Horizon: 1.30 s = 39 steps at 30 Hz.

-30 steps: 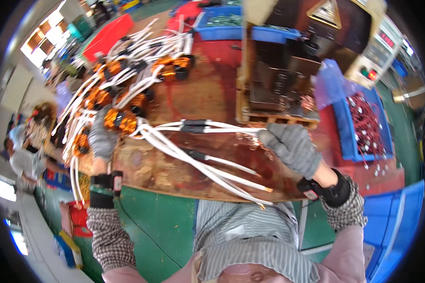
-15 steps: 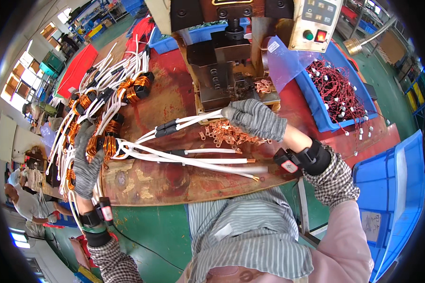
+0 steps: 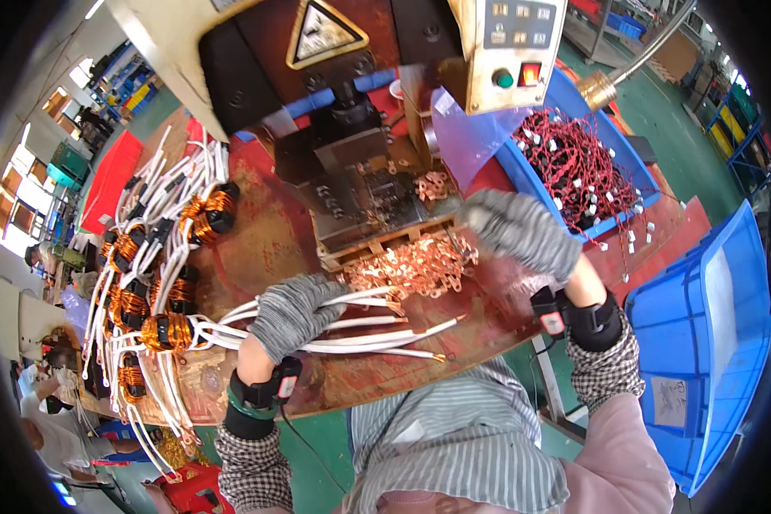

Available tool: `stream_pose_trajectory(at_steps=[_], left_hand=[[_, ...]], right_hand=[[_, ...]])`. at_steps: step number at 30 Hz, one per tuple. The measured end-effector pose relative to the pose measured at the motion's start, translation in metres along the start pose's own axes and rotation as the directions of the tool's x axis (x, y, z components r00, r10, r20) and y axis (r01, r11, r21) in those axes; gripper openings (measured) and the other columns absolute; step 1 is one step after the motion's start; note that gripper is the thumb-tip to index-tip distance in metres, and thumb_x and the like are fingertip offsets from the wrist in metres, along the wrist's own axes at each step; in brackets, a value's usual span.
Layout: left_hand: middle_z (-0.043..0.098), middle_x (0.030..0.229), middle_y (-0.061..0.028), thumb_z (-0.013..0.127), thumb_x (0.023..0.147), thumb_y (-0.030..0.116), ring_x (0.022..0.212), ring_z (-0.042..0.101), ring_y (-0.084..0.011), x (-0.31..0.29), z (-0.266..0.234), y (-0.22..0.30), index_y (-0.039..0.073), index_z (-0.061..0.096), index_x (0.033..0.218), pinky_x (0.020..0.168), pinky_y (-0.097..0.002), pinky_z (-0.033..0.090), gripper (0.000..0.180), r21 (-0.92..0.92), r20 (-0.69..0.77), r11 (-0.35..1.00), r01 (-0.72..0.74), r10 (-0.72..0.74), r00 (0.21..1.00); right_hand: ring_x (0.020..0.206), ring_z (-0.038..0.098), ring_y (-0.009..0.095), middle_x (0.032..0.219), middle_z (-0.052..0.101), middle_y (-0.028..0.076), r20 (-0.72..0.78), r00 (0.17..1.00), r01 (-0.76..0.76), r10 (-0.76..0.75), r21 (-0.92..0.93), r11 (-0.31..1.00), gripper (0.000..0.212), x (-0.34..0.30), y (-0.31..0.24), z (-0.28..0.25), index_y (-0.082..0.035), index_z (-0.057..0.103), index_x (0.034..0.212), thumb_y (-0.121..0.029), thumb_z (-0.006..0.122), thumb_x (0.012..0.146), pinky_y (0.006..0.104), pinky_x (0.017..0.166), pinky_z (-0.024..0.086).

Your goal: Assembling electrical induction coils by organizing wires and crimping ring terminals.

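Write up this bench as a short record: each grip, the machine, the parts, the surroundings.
Left grip: gloved, closed around white leads of a copper-wound coil
Right grip: gloved, blurred, near the loose copper terminals; hold unclear
Machine: beyond the terminals, with a control panel and green button
Other coils: grouped on the bench's left side
Blue tray: right side, holding red-and-black wires with white connectors

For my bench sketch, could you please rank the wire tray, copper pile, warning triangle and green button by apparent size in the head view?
Largest to smallest:
wire tray
copper pile
warning triangle
green button
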<state>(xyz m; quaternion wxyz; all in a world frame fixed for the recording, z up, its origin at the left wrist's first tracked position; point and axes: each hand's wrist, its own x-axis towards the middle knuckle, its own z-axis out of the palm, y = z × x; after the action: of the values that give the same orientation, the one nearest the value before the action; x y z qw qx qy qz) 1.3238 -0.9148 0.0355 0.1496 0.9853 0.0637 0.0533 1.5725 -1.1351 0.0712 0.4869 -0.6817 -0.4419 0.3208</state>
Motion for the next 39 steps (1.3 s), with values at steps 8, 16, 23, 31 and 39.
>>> stream_pose_trajectory(at_steps=[8,16,23,31,39], left_hand=[[0.06,0.104,-0.0117,0.067,0.076,0.021,0.096,0.056,-0.0295,0.009,-0.023,0.02,0.008,0.065,0.101,0.081,-0.0369,0.046,0.029,-0.001,-0.111,0.999,0.038,-0.038,0.993],[0.06,0.1,-0.0086,0.067,0.072,0.006,0.095,0.057,-0.0246,-0.048,-0.005,0.073,0.006,0.064,0.093,0.083,-0.0334,0.045,0.021,-0.26,-0.537,0.96,0.108,-0.236,0.81],[0.062,0.094,-0.0083,0.067,0.07,0.002,0.089,0.059,-0.0228,-0.062,0.024,0.09,0.006,0.066,0.088,0.08,-0.0325,0.047,0.018,-0.457,-0.562,0.889,0.022,-0.307,0.768],[0.064,0.094,-0.0067,0.066,0.078,0.019,0.087,0.061,-0.0225,-0.051,0.011,0.112,0.008,0.067,0.093,0.078,-0.0319,0.048,0.018,-0.505,-0.36,0.861,0.051,-0.264,0.895],[0.062,0.086,-0.0068,0.058,0.088,0.014,0.071,0.06,-0.0119,-0.009,0.009,0.14,-0.001,0.056,0.103,0.064,-0.0242,0.05,0.022,-0.902,-0.127,0.431,0.031,-0.334,0.934]], right_hand=[[0.076,0.06,0.033,0.08,0.063,0.016,-0.11,0.98,0.068,-0.167,-0.606,0.793,0.023,-0.01,0.053,0.001,-0.004,0.06,0.089,-0.026,0.056,0.083,0.0417,0.066,0.047],[0.059,0.059,0.034,0.061,0.059,0.015,-0.071,0.993,-0.025,-0.093,-0.902,0.432,0.027,0.026,0.056,0.041,-0.006,0.059,0.077,-0.034,0.06,0.076,0.0469,0.055,0.045],[0.062,0.06,0.034,0.064,0.06,0.015,-0.12,0.986,-0.073,-0.114,-0.934,0.349,0.022,0.022,0.046,0.039,-0.007,0.061,0.079,-0.028,0.061,0.072,0.046,0.056,0.046],[0.05,0.055,0.013,0.059,0.059,0.006,0.148,0.973,0.217,-0.177,-0.33,0.919,0.02,-0.056,0.005,0.003,-0.003,0.057,0.07,-0.021,0.065,0.073,0.0279,0.047,0.043],[0.063,0.059,0.008,0.078,0.064,0.004,0.199,0.978,-0.151,0.057,0.499,0.854,0.018,-0.067,-0.031,0.059,-0.005,0.053,0.098,-0.02,0.057,0.089,0.0198,0.051,0.047]])
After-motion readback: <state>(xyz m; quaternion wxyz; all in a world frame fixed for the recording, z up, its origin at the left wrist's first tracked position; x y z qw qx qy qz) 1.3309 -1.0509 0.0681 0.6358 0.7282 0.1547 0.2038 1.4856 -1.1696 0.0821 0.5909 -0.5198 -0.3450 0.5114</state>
